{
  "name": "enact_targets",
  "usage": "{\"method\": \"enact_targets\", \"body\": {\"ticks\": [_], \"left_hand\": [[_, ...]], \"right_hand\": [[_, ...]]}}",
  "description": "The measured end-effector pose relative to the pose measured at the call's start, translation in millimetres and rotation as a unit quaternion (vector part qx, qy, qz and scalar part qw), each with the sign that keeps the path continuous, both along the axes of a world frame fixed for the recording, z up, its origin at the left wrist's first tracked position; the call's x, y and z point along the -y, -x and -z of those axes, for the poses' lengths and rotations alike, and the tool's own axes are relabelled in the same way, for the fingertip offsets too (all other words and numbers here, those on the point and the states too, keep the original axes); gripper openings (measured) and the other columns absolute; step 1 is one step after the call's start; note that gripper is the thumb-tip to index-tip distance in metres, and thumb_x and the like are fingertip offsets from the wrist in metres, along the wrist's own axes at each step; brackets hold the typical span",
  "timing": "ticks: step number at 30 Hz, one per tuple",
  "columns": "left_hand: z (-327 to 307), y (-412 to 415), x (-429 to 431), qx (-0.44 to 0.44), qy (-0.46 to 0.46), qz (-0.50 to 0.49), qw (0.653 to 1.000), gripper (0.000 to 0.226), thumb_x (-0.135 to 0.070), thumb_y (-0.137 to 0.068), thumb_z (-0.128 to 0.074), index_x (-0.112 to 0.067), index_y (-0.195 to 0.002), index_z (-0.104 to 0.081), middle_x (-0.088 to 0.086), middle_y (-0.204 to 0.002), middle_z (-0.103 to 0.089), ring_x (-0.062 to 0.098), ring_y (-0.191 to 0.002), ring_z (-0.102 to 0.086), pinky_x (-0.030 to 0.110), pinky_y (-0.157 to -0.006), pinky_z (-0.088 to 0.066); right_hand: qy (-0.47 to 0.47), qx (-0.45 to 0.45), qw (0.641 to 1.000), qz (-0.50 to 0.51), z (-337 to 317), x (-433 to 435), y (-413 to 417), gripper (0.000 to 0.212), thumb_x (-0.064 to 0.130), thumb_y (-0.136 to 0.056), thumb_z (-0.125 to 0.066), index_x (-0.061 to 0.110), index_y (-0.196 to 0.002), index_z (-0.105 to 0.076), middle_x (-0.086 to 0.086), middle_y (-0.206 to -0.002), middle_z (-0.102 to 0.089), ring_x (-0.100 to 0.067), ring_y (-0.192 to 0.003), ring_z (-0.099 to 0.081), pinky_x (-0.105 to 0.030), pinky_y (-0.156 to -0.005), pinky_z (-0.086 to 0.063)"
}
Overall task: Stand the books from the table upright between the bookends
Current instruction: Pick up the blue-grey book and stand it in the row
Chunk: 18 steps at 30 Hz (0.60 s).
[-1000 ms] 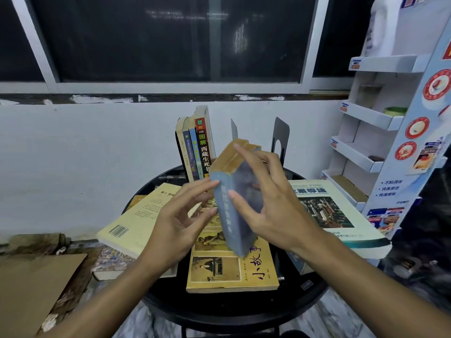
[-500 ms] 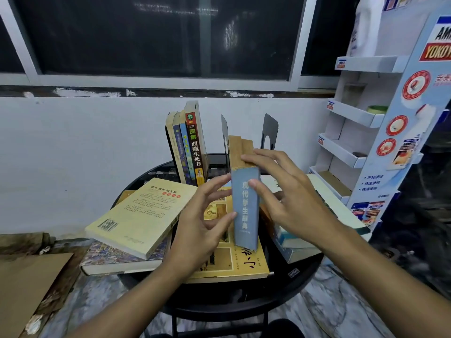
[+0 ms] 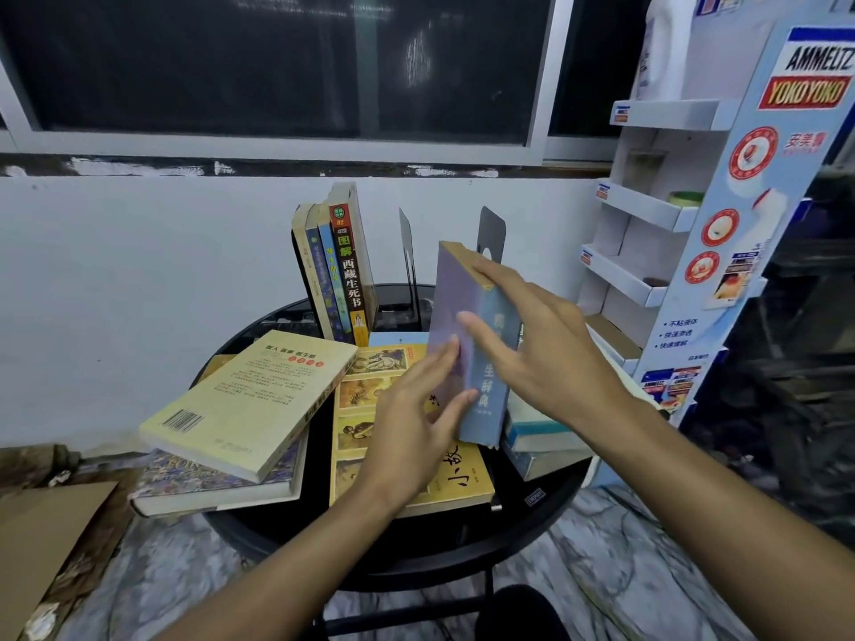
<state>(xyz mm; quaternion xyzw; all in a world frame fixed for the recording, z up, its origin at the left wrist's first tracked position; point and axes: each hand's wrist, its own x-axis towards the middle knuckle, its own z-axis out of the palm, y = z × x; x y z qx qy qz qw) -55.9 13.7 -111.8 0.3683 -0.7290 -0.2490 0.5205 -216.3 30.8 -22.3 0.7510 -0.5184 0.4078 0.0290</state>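
I hold the thick blue book (image 3: 488, 395) tilted above the flat books (image 3: 250, 395); four books (image 3: 344, 275) stand upright left of two grey bookends (image 3: 409, 252) at the counter's (image 3: 416, 541) back.

We could not read the top characters on the blue book (image 3: 488, 390), since the right hand (image 3: 555, 358) covered them. That book hid the right bookend (image 3: 492, 229) below its top. The stacked books (image 3: 536, 437) lay mostly under the wrist. The cardboard (image 3: 41, 529) ran off the left edge.
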Motion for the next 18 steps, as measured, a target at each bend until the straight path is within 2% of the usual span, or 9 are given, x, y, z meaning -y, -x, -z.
{"method": "enact_targets", "body": {"ticks": [2,6,13,16,18], "left_hand": [[1,4,-1,0.001,-0.003,0.0,1.0,0.062,-0.03,-0.091,-0.072,-0.022,-0.148,-0.05,-0.013,-0.15,-0.05,-0.008,-0.138,-0.04,0.042,-0.109,-0.048],[1,8,-4,-0.002,-0.007,0.004,1.0,0.061,-0.027,-0.092,-0.072,-0.022,-0.148,-0.05,-0.013,-0.15,-0.051,-0.008,-0.138,-0.041,0.042,-0.108,-0.049],[-16,3,3,0.02,0.008,-0.007,1.0,0.06,-0.031,-0.092,-0.073,-0.024,-0.147,-0.05,-0.018,-0.145,-0.054,-0.008,-0.135,-0.044,0.025,-0.115,-0.039],[-30,-9,12,0.018,0.004,-0.005,1.0,0.051,-0.028,-0.095,-0.069,-0.027,-0.144,-0.054,-0.019,-0.14,-0.058,-0.012,-0.128,-0.049,0.008,-0.1,-0.041],[-42,-22,27,-0.005,-0.005,-0.019,1.0,0.046,-0.02,-0.096,-0.067,-0.026,-0.141,-0.058,-0.019,-0.135,-0.059,-0.012,-0.124,-0.051,0.006,-0.091,-0.048]], "right_hand": [[0.006,-0.005,1.0,0.012,0,2,2,0.064,0.048,-0.095,-0.062,0.042,-0.152,-0.033,0.004,-0.129,-0.065,-0.013,-0.113,-0.062,-0.031,-0.094,-0.053],[0.034,0.019,0.999,0.022,3,3,4,0.063,0.036,-0.095,-0.065,0.043,-0.151,-0.037,0.003,-0.117,-0.071,-0.013,-0.104,-0.066,-0.029,-0.09,-0.053],[0.086,0.053,0.995,0.022,-4,17,-3,0.05,0.031,-0.092,-0.068,0.035,-0.14,-0.053,-0.002,-0.106,-0.073,-0.017,-0.091,-0.067,-0.027,-0.081,-0.05],[0.103,0.053,0.993,0.021,-12,25,-8,0.048,0.029,-0.092,-0.069,0.03,-0.137,-0.056,-0.002,-0.104,-0.072,-0.019,-0.088,-0.066,-0.024,-0.081,-0.049],[0.113,0.058,0.992,0.018,-18,32,-10,0.047,0.028,-0.092,-0.069,0.029,-0.137,-0.057,0.0,-0.105,-0.072,-0.018,-0.086,-0.065,-0.022,-0.08,-0.048]]}}
